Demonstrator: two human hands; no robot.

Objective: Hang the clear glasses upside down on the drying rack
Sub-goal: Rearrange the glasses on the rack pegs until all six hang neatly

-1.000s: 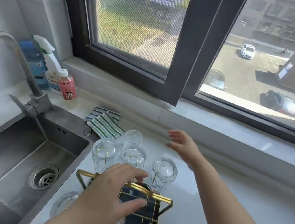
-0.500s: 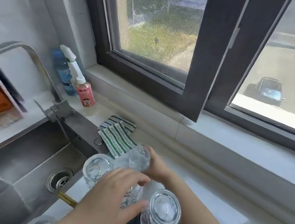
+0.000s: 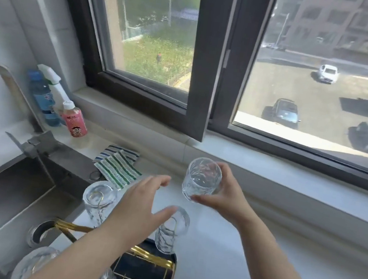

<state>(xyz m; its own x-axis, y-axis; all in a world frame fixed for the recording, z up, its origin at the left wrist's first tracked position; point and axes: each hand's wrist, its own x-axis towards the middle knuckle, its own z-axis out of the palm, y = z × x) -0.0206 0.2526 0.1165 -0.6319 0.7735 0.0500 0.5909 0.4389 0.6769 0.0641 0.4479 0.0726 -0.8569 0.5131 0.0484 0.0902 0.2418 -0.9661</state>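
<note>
My right hand (image 3: 225,197) grips a clear ribbed glass (image 3: 201,179), lifted above the white counter and tilted, its base end toward me. My left hand (image 3: 142,207) hovers open over the rack, fingers spread, holding nothing. The gold-wire drying rack (image 3: 149,260) with a dark tray sits at the bottom centre, partly hidden by my left forearm. One clear glass (image 3: 98,200) hangs upside down on its left peg, another glass (image 3: 171,230) on its right peg. Two more glasses (image 3: 35,262) show at the bottom edge.
A steel sink (image 3: 3,206) with a tap (image 3: 8,88) lies left. Spray and drink bottles (image 3: 74,119) stand in the corner. Striped cloths (image 3: 118,165) lie behind the rack. A window sill (image 3: 268,170) runs along the back. White counter (image 3: 220,262) stretches right.
My right hand took a glass from the rack's back peg and lifted it up and to the right. My left hand came off the rack and opened above it.
</note>
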